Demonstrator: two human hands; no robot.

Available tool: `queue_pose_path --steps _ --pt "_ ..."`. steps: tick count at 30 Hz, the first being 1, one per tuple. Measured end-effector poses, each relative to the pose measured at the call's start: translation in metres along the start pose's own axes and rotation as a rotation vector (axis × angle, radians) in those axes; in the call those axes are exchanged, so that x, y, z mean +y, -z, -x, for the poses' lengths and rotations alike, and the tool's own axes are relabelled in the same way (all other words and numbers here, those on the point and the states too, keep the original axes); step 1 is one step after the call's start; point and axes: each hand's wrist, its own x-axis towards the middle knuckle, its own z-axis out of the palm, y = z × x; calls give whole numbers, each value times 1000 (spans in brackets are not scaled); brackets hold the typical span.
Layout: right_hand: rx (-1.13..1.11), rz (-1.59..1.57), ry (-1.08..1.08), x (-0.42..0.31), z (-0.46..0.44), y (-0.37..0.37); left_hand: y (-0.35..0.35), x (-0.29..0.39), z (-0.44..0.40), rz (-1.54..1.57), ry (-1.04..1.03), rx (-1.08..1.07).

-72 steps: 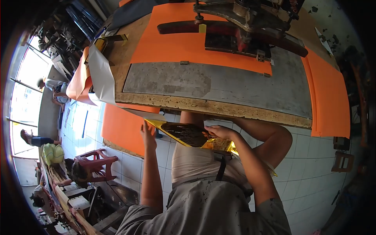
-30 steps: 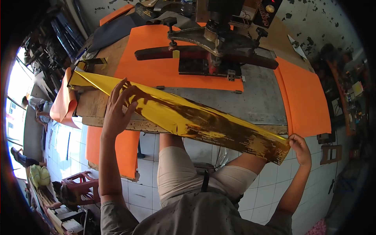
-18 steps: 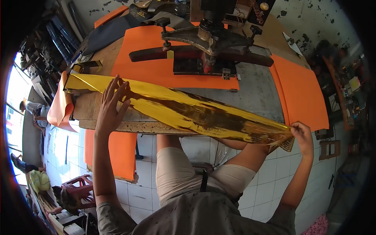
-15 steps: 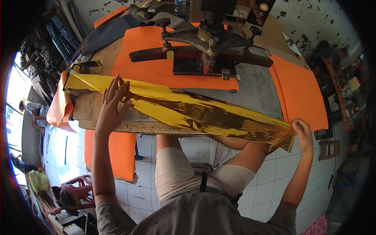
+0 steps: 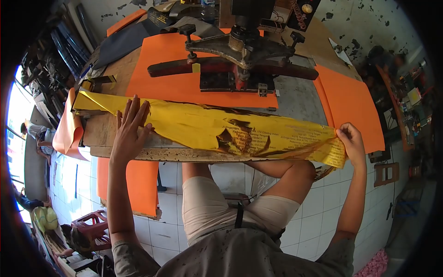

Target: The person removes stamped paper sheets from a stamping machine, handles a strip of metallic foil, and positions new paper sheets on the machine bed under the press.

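A long strip of shiny gold foil (image 5: 194,122) with printed lettering stretches across the front of the worktable. My left hand (image 5: 129,131) lies flat on the foil near its left part, fingers spread. At the foil's right end, my right hand (image 5: 351,142) pinches the upper corner between thumb and fingers. The foil's left end reaches a dark holder (image 5: 99,82) at the table's left edge. Behind the foil stands a press (image 5: 242,51) with a dark red crossbar, over an orange sheet (image 5: 161,69) and a grey metal plate (image 5: 302,99).
More orange sheets (image 5: 353,104) lie at the table's right side, and another hangs below at the left (image 5: 134,184). Black material (image 5: 122,46) rests at the back left. A red stool (image 5: 92,226) stands on the tiled floor. Two other people are at the far left.
The foil has gone from held low near my lap to stretched across the table front. My left hand now lies on it; my right hand moved far right, then slightly up, and the foil has flattened.
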Motion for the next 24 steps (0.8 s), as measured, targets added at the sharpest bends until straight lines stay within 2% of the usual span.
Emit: queue_pose_path --steps 4,12,24 --pt "-37 164 -21 -8 -29 -4 1 -4 -4 -38 25 -37" --pt "-46 277 152 9 -101 -21 -2 -12 -9 -64 163 -94" --pt "-52 321 91 15 -163 -47 -13 -38 -22 -20 227 -72"
